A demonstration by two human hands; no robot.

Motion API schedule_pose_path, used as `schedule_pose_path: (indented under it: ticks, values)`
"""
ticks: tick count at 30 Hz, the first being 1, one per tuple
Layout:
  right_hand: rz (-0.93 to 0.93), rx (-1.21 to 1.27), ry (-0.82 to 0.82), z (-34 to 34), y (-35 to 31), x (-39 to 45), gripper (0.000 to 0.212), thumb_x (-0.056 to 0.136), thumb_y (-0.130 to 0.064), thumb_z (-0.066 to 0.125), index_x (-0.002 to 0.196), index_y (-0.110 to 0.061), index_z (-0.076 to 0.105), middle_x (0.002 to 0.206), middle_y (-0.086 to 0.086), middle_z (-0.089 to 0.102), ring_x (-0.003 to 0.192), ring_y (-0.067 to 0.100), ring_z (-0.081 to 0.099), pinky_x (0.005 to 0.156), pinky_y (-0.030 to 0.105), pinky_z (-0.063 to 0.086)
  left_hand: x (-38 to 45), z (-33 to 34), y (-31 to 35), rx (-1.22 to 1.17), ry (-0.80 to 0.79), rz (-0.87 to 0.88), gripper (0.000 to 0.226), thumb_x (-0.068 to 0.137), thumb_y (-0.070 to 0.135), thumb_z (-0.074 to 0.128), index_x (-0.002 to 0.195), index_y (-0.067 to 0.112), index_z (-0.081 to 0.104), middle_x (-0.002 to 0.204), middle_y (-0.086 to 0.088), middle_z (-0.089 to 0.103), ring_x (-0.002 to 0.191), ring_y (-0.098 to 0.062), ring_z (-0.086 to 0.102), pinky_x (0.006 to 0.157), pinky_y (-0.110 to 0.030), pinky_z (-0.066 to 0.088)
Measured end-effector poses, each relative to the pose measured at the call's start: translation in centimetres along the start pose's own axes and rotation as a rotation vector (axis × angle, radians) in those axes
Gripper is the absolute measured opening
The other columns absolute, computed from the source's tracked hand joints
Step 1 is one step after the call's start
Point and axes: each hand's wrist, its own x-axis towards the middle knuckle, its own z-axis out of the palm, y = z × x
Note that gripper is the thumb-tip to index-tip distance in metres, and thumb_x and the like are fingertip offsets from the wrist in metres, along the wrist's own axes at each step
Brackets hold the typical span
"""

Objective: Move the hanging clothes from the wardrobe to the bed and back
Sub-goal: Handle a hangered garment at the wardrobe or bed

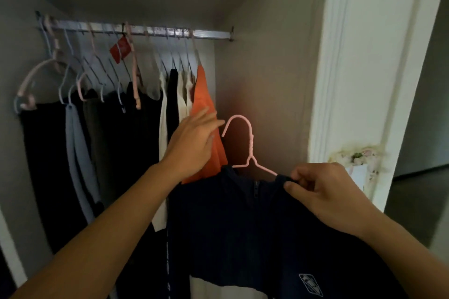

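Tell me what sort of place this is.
Most likely a built-in wardrobe in a home. A metal rail carries rows of hangers with clothes, among them an orange garment, and a white door frame stands on the right. The hands work at it, the right hand holding a navy top on a pink hanger.

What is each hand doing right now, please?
Left hand: open, straight fingers against the hanging orange garment.
Right hand: pinching the shoulder of the dark navy zip-neck top on its pink wire hanger.
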Motion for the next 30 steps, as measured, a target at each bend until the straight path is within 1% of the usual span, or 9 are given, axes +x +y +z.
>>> schedule_pose_path:
  ticks: [3, 6, 9, 13, 16, 18, 20, 25, 30]
  values:
    - [0.027, -0.025, 0.021, -0.5, 0.3, 0.4, 0.028, 0.087, -0.022, 0.07, 0.061, -0.024, 0.06, 0.054, -0.002, 0.057, 0.052, 0.012, 0.053, 0.051, 0.017, 0.038, 3.1, 0.6, -1.5, 0.183, -0.055, 0.049, 0.046, 0.099, 0.012, 0.051, 0.145, 0.014, 0.046, 0.157, -0.011, 0.033, 0.151, -0.027, 0.013, 0.12, -0.04, 0.009]
    - [0.058, -0.066, 0.048, -1.0, 0.4, 1.1, 0.027, 0.087, -0.022, 0.07, 0.062, -0.02, 0.06, 0.054, -0.002, 0.057, 0.054, 0.012, 0.053, 0.052, 0.019, 0.039, 5.6, 1.4, -3.3, 0.329, -0.159, 0.044, 0.049, 0.101, 0.026, 0.049, 0.147, 0.016, 0.04, 0.162, -0.009, 0.02, 0.152, -0.027, -0.001, 0.122, -0.046, -0.001]
    - [0.075, -0.113, 0.068, -1.3, 0.0, 2.0, 0.027, 0.086, -0.022, 0.07, 0.062, -0.02, 0.06, 0.053, -0.002, 0.056, 0.055, 0.013, 0.054, 0.052, 0.02, 0.039, 7.1, 2.2, -4.8, 0.428, -0.238, 0.034, 0.047, 0.099, 0.037, 0.05, 0.14, 0.016, 0.048, 0.162, -0.007, 0.02, 0.151, -0.028, -0.007, 0.121, -0.05, -0.003]
    - [0.113, -0.168, 0.077, -1.6, -1.0, 3.7, 0.025, 0.087, -0.022, 0.07, 0.063, -0.02, 0.062, 0.053, -0.002, 0.057, 0.058, 0.012, 0.056, 0.054, 0.017, 0.041, 7.7, 2.7, -6.7, 0.471, -0.237, -0.023, 0.035, 0.096, 0.035, 0.053, 0.122, 0.014, 0.066, 0.162, -0.017, 0.014, 0.15, -0.029, -0.016, 0.12, -0.044, -0.006]
    - [0.122, -0.217, 0.092, -1.6, -2.0, 5.2, 0.028, 0.086, -0.021, 0.07, 0.06, -0.021, 0.06, 0.051, -0.004, 0.055, 0.058, 0.007, 0.055, 0.054, 0.013, 0.04, 7.6, 2.5, -7.5, 0.503, -0.203, -0.034, 0.036, 0.094, 0.026, 0.055, 0.121, 0.006, 0.065, 0.159, -0.018, 0.024, 0.151, -0.03, -0.01, 0.121, -0.044, 0.003]
    - [0.131, -0.261, 0.099, -1.7, -2.6, 6.3, 0.028, 0.087, -0.021, 0.069, 0.06, -0.021, 0.059, 0.052, -0.005, 0.055, 0.057, 0.007, 0.054, 0.055, 0.013, 0.041, 7.5, 2.1, -7.8, 0.548, -0.258, -0.037, 0.028, 0.09, 0.028, 0.058, 0.111, 0.014, 0.069, 0.147, -0.01, 0.044, 0.151, -0.031, -0.008, 0.12, -0.046, 0.007]
    - [0.153, -0.311, 0.098, -2.0, -3.2, 7.2, 0.026, 0.087, -0.021, 0.068, 0.062, -0.017, 0.062, 0.054, -0.004, 0.057, 0.054, 0.008, 0.054, 0.056, 0.014, 0.042, 7.3, 1.5, -8.2, 0.558, -0.301, -0.046, 0.022, 0.089, 0.03, 0.059, 0.103, 0.019, 0.07, 0.134, -0.002, 0.055, 0.15, -0.032, -0.004, 0.119, -0.046, 0.012]
    - [0.186, -0.386, 0.119, -3.4, -4.5, 8.0, 0.023, 0.087, -0.023, 0.068, 0.064, -0.019, 0.067, 0.057, -0.007, 0.06, 0.057, 0.005, 0.056, 0.056, 0.011, 0.042, 7.1, 0.5, -9.3, 0.573, -0.307, -0.032, 0.024, 0.091, 0.031, 0.056, 0.106, 0.018, 0.069, 0.13, 0.0, 0.057, 0.151, -0.03, -0.006, 0.117, -0.044, 0.017]
    - [0.217, -0.426, 0.149, -4.1, -5.6, 7.5, 0.022, 0.086, -0.021, 0.07, 0.065, -0.021, 0.067, 0.056, -0.009, 0.06, 0.056, 0.004, 0.055, 0.057, 0.008, 0.04, 6.8, 0.0, -9.8, 0.525, -0.285, -0.029, 0.014, 0.084, 0.024, 0.065, 0.092, 0.015, 0.071, 0.118, -0.002, 0.064, 0.151, -0.03, -0.006, 0.116, -0.044, 0.02]
